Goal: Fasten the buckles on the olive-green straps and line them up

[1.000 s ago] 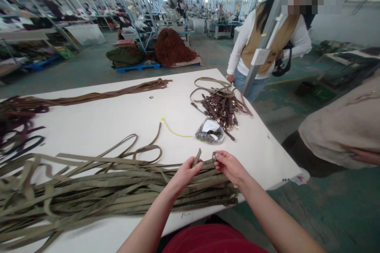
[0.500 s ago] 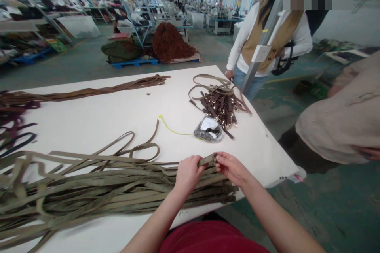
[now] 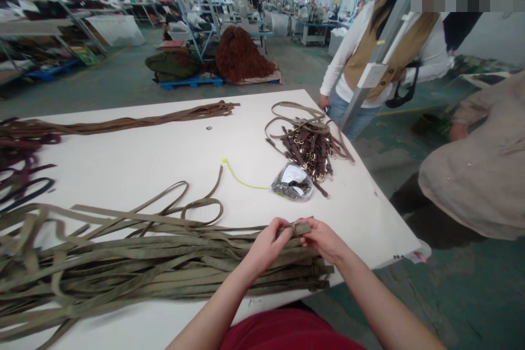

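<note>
Both hands meet over the right end of a pile of olive webbing straps (image 3: 164,265). My left hand (image 3: 269,243) pinches one olive strap (image 3: 303,228) between thumb and fingers. A small ring or buckle (image 3: 294,229) sits on that strap, right by the left fingertips. My right hand (image 3: 324,239) is closed on the strap's short end, close beside the left. The ends of other straps lie beneath the hands near the table's front edge. A bag of small dark parts (image 3: 292,183) lies beyond the hands, with a yellow-green tie (image 3: 246,182) trailing from it.
Dark brown straps with metal clips (image 3: 309,145) are heaped at the back right of the white table (image 3: 246,147). A brown strap bundle (image 3: 164,120) runs along the far edge. One person (image 3: 353,60) stands past a metal post (image 3: 379,60); another person (image 3: 479,175) is at the right.
My left hand has come nearer the strap's end and the ring. The right hand now grips the end past the ring. The view has shifted slightly.
</note>
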Motion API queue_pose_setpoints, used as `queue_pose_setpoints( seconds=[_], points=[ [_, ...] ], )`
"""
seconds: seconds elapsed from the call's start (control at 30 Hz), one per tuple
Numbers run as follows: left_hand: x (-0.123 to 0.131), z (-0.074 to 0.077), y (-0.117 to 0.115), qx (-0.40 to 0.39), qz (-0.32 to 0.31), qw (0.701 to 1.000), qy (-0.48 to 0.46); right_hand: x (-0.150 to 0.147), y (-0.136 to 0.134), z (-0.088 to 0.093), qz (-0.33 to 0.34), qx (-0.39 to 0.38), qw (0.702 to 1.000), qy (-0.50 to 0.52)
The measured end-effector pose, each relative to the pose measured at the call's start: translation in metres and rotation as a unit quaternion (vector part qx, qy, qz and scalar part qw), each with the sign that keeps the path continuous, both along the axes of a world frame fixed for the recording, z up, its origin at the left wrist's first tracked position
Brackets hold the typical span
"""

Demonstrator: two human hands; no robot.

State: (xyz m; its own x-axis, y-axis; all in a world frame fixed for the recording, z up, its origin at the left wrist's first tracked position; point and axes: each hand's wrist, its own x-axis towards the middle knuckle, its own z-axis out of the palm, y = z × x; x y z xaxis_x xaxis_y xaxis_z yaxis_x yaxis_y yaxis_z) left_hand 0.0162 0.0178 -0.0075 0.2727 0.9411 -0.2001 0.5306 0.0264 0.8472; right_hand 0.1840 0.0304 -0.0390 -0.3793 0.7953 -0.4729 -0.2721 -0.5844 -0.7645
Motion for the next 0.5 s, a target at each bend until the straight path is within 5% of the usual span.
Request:
queue_pose_setpoints(
  seconds=[0.2,0.5],
  points=[
    [0.0,-0.004,0.003,-0.01,-0.012,0.992,-0.124,-0.012,0.008,0.005,0.025,0.063,0.993,-0.096],
    [-0.006,0.002,-0.005,0.029,0.009,0.986,-0.165,-0.012,-0.001,0.004,0.02,0.055,0.996,-0.061]
  ],
)
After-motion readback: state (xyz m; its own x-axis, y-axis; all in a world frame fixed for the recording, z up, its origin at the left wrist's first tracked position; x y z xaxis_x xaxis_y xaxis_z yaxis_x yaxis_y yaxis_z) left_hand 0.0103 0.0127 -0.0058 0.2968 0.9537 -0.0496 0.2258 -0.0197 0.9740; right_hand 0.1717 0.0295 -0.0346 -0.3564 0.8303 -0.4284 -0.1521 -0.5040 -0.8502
